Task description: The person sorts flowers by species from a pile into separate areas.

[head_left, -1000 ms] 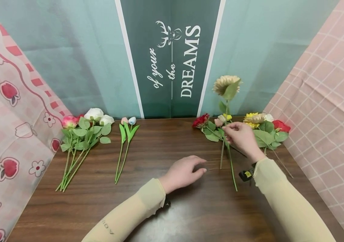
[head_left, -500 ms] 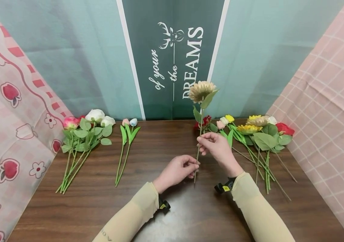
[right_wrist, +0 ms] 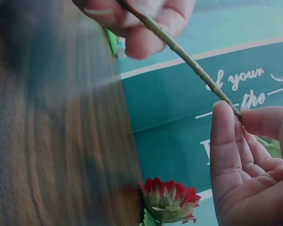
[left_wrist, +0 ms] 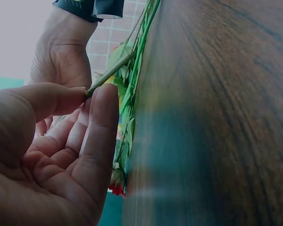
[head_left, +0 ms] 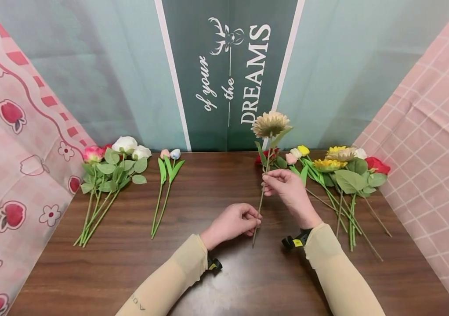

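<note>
Upright over the middle-right of the table stands a long-stemmed cream flower (head_left: 270, 124) with a many-petalled head and green leaves. My right hand (head_left: 287, 191) pinches its stem partway up, below the leaves. Lower down, my left hand (head_left: 234, 224) pinches the same stem near its bottom end. In the left wrist view, thumb and forefinger meet on the brown-green stem (left_wrist: 111, 73). The right wrist view has the stem (right_wrist: 193, 66) running slantwise between both hands; the flower head is out of that view. A red flower (right_wrist: 170, 200) lies behind.
On the wooden table (head_left: 102, 281), pink and white roses (head_left: 123, 147) lie far left, with two tulips (head_left: 167, 166) beside them. Tulips (head_left: 297, 153), yellow flowers (head_left: 329, 164) and a red rose (head_left: 378, 165) lie at the right. Fabric walls stand around the back and sides.
My right hand has brought the cream flower leftward from the right-hand flowers, over to the middle. My left hand, earlier open and apart, now pinches the lower stem. Little differs over the last half second.
</note>
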A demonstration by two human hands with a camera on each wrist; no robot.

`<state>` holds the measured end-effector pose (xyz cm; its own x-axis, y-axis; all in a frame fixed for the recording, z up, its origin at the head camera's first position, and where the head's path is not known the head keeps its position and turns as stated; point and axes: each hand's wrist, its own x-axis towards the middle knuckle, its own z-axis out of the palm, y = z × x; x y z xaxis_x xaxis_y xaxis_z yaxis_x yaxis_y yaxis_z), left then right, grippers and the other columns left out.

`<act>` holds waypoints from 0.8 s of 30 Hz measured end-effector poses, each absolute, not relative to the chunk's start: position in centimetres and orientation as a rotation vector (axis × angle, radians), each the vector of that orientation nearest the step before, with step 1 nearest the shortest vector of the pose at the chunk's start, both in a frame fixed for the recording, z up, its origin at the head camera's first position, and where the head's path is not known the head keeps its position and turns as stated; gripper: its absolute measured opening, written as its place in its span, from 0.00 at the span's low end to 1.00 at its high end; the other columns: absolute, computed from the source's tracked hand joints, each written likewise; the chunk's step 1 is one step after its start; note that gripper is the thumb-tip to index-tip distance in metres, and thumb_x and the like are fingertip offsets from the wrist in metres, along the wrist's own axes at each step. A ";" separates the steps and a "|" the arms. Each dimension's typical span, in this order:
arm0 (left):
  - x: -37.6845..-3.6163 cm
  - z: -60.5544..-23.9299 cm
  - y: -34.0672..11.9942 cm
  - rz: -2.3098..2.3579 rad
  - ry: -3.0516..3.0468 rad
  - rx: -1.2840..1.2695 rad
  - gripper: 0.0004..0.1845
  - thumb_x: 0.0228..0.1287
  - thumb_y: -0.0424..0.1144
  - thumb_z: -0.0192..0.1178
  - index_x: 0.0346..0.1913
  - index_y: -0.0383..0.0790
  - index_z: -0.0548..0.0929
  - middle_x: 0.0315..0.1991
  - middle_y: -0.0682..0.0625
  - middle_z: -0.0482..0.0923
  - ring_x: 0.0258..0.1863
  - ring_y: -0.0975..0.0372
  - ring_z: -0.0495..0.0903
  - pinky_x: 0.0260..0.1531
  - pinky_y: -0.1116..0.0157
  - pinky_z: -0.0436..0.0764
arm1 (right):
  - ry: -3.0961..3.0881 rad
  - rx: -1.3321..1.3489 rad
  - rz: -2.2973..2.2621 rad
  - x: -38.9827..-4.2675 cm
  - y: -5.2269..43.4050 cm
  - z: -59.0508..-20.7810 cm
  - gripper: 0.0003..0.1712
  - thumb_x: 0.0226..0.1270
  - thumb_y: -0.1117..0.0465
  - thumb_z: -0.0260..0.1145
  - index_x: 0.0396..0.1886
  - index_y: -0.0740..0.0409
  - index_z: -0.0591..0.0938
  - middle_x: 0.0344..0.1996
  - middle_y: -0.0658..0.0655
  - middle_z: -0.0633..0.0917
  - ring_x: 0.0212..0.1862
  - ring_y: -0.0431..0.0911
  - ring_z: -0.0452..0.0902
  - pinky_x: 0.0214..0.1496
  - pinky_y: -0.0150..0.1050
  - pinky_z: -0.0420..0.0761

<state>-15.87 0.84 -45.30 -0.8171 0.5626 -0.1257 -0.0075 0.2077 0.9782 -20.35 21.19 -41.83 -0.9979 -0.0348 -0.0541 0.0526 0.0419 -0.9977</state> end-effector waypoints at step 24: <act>-18.6 -45.1 -5.7 1.526 2.199 0.285 0.06 0.71 0.32 0.63 0.38 0.31 0.82 0.28 0.45 0.83 0.23 0.60 0.85 0.29 0.59 0.88 | 2.450 -0.174 -1.695 -21.6 15.9 -43.2 0.15 0.76 0.57 0.65 0.50 0.66 0.83 0.38 0.67 0.87 0.42 0.62 0.86 0.42 0.48 0.88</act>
<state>-18.65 -5.68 -45.10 -0.8790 0.4112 -0.2414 -0.0822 0.3679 0.9262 -21.58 15.90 -43.15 -0.9809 -0.1841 -0.0626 -0.0064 0.3521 -0.9359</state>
